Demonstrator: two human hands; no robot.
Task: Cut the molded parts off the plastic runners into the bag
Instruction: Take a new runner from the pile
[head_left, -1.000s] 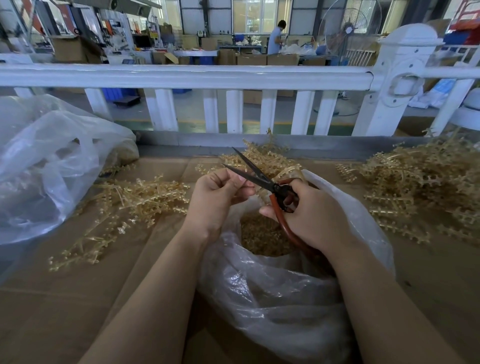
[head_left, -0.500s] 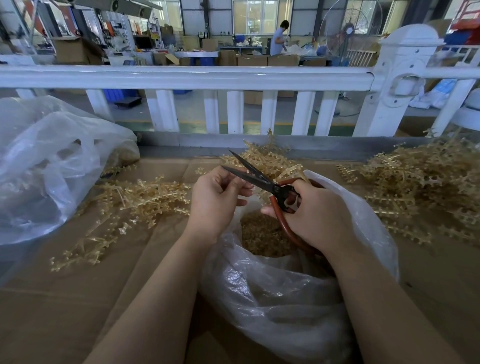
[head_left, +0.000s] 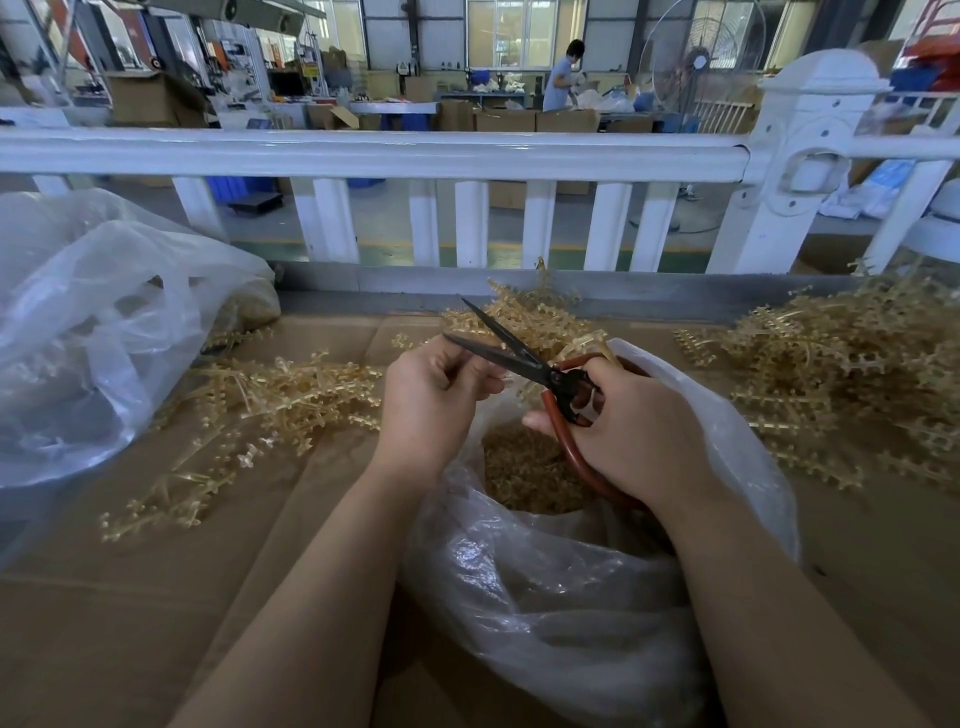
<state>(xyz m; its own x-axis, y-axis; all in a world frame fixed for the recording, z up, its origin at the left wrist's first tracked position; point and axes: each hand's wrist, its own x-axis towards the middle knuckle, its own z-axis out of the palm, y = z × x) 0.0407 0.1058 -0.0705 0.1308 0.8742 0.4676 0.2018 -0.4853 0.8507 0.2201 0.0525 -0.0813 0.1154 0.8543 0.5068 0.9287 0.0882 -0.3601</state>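
Gripping the scissors in my right hand, blades parted, above the bag. My left hand pinches something too small to identify

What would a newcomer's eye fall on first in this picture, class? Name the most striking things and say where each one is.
First come the scissors at the centre, blades open, gripped by the right hand beside the left hand, which pinches something small at the blades. Directly below them gapes the clear plastic bag, with loose amber parts inside. Amber runners are heaped at right, with more at left, before a white railing.
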